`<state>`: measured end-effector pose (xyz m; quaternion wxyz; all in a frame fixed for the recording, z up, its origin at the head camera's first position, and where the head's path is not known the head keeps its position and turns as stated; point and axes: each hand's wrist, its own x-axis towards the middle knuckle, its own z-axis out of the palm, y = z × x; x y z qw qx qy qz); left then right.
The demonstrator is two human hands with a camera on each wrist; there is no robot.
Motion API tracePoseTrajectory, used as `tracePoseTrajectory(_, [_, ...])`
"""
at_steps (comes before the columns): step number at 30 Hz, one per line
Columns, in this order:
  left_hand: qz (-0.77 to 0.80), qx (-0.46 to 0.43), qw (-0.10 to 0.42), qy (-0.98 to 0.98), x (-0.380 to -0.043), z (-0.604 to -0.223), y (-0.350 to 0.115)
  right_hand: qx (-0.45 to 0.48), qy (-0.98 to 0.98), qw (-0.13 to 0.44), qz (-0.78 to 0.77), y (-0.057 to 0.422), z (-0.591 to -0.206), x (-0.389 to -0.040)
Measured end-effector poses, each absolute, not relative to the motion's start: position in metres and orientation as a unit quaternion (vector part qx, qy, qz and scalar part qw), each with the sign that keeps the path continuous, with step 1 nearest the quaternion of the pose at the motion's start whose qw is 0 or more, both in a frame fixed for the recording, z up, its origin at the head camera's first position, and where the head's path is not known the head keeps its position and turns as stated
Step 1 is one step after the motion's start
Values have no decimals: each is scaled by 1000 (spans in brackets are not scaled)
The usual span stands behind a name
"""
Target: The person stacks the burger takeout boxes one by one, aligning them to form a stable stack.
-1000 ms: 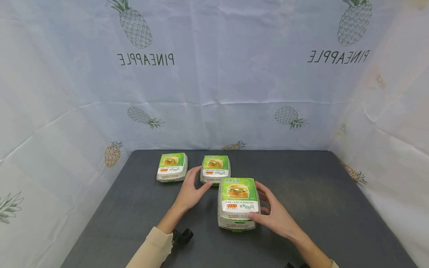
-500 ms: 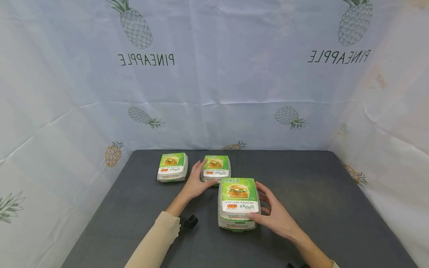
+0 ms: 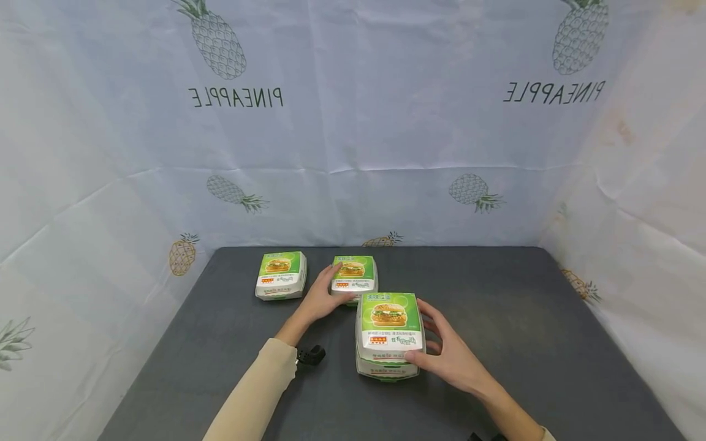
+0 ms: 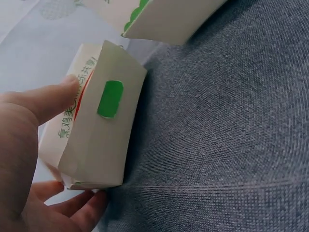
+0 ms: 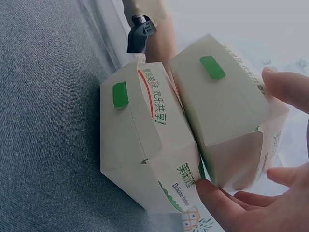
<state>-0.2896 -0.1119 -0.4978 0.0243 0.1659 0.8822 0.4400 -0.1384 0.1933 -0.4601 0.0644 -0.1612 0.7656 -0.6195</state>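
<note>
Two burger boxes stand stacked at the front middle of the table, the upper burger box point(image 3: 388, 334) on the lower burger box point(image 3: 388, 370). My right hand point(image 3: 449, 355) grips the upper one from its right side, thumb at the front; in the right wrist view its fingertips lie near the seam between the boxes. Behind the stack, my left hand point(image 3: 322, 298) holds the rear middle burger box point(image 3: 361, 269) by its left side. The left wrist view shows the thumb over that box's point(image 4: 107, 140) printed front and the other fingers curled at its side, low by the table.
Another burger box point(image 3: 280, 269) sits at the back left, left of my left hand. The dark table point(image 3: 496, 294) is enclosed by a white pineapple-print cloth point(image 3: 386, 141) at the back and both sides. A black wrist camera point(image 3: 311, 355) is strapped to my left wrist.
My left hand has shifted a little right and away from me, closer around the rear middle burger box. The right hand and the stack have stayed in place.
</note>
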Motion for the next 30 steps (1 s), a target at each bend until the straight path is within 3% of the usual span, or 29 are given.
tracePoseTrajectory(13, [447, 167, 5, 879, -287, -494, -116, -157, 771, 58, -614, 191, -459, -137])
tracePoseTrajectory(30, [461, 176, -23, 870, -279, -455, -122, -151, 773, 53, -613, 190, -459, -137])
